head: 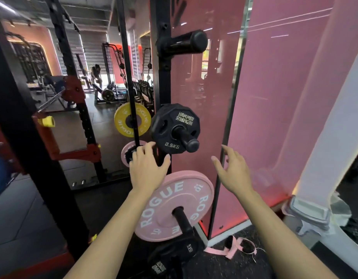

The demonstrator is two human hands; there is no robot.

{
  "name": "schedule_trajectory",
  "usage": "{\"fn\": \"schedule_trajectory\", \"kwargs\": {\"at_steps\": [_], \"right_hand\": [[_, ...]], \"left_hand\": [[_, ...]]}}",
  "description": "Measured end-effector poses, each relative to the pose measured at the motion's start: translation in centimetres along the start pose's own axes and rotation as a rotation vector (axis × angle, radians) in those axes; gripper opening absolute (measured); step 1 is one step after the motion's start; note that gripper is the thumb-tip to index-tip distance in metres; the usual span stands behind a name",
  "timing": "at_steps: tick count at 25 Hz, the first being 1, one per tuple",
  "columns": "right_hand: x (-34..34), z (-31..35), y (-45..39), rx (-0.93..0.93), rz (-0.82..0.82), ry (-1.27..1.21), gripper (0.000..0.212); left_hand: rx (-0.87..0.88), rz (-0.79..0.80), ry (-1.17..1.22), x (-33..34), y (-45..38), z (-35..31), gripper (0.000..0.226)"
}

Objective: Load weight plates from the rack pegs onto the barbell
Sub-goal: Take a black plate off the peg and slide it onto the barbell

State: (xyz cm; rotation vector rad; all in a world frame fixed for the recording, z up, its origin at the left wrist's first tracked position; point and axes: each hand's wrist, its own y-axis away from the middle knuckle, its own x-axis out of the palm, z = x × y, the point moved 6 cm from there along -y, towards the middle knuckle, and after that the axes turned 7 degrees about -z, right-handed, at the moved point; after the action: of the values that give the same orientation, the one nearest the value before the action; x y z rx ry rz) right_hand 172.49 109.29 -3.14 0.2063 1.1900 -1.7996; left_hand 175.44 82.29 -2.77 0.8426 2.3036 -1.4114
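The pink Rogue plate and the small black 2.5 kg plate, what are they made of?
Pink Rogue plate: looks like matte rubber or urethane, smooth with raised white lettering and no glare. Black 2.5 kg Hammer Strength plate: probably rubber-coated metal, with a dull sheen, faceted edges and moulded grip holes; the core is hidden.

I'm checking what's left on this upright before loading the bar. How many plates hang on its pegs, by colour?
Black, 2.5 kg Hammer Strength plate: 1
Pink Rogue plate: 1
Total on this upright's pegs: 2
The top peg is bare. The yellow plate and another pink plate sit behind the post, seemingly in a mirror, so they are not counted.
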Motion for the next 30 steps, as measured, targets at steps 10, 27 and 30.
{"fn": "schedule_trajectory", "kwargs": {"at_steps": [10, 27, 30], "right_hand": [[12.3, -1.8, -13.1, -0.126, 0.176, -0.133, 0.067], [10.1, -0.2, -13.7, -0.173, 0.067, -0.072, 0.04], [7.4, -0.3, -11.4, -0.157, 0.012, -0.076, 0.036]], "left_hand": [[-0.072, -0.185, -0.236, 5.1, -9.5, 0.8, 0.058], [0.077, -0.283, -0.277, 5.0, -8.1, -1.3, 0.031], [0.072, -0.272, -0.189, 3.1, -5.8, -2.2, 0.031]]}}
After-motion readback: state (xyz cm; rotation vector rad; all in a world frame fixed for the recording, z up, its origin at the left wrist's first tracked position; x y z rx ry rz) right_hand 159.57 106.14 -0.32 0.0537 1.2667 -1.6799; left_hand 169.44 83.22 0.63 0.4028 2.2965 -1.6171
